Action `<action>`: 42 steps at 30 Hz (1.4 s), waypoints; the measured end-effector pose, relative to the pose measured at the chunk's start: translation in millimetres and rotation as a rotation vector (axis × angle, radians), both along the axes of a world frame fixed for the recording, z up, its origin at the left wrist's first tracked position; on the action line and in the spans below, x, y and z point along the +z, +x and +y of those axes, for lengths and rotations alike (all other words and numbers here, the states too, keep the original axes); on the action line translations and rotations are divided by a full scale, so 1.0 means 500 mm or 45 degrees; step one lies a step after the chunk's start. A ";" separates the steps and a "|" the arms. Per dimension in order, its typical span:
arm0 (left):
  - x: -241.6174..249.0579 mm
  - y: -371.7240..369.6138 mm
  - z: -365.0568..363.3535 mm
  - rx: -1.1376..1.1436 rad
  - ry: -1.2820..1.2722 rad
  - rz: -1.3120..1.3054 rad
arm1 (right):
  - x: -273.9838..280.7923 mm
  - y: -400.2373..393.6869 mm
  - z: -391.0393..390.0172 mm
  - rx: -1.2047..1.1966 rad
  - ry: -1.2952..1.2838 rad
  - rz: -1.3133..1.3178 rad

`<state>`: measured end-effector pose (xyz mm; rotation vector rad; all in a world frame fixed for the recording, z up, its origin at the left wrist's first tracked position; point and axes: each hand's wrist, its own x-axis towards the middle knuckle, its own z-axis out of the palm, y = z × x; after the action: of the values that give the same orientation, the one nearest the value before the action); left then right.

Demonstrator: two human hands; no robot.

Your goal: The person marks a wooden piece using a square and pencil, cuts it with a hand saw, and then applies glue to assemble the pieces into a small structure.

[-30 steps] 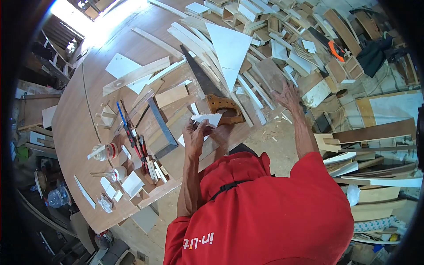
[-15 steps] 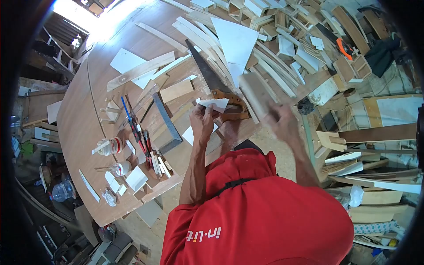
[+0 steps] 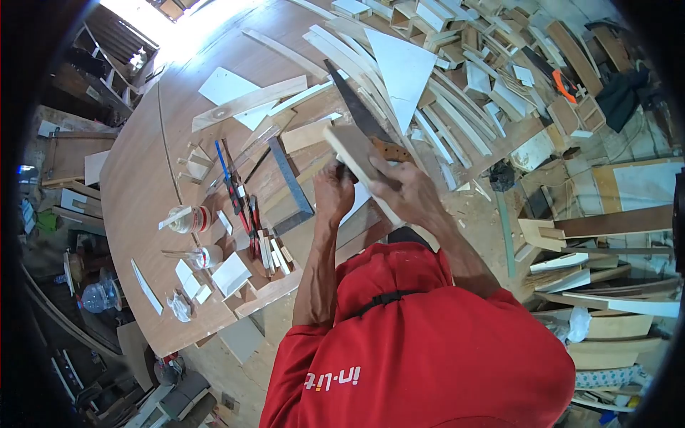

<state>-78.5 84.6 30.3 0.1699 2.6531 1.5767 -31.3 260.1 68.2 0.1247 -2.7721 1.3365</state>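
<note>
My right hand [image 3: 408, 191] grips a pale wooden board [image 3: 354, 162] and holds it tilted over the table in front of me. My left hand [image 3: 334, 194] is closed right beside it, under the board's near end, still on a small white piece that the board mostly hides. A hand saw [image 3: 357, 114] with a brown wooden handle lies on the table just beyond both hands, its blade pointing away. A white triangular panel [image 3: 404, 68] lies past the saw.
The brown worktable [image 3: 139, 207] carries a metal try square [image 3: 289, 187], red and blue hand tools [image 3: 235, 196], two glue bottles [image 3: 189, 217], white offcuts and long wooden strips. Heaps of wood scraps and small boxes [image 3: 499, 78] fill the far right. Boards lie on the floor at right.
My right hand reached to the scrap pile at right, picked up the board and carried it left to my left hand. The board now covers the small white piece.
</note>
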 end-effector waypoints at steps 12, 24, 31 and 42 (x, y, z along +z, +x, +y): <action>0.048 0.043 -0.045 -0.051 -0.215 0.407 | -0.004 -0.074 -0.025 -0.026 0.092 -0.249; 0.045 0.025 -0.055 -0.025 -0.113 0.422 | 0.034 -0.087 -0.029 -0.045 0.016 -0.406; 0.043 0.009 -0.069 0.069 0.066 0.321 | 0.019 -0.016 -0.021 0.054 -0.103 -0.226; 0.051 0.026 -0.060 -0.024 0.049 0.353 | -0.045 -0.102 -0.014 -0.033 -0.038 -0.405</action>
<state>-65.5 54.8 55.7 0.4455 2.8109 1.7123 -82.1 253.2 45.8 -0.1379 -2.9911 1.5096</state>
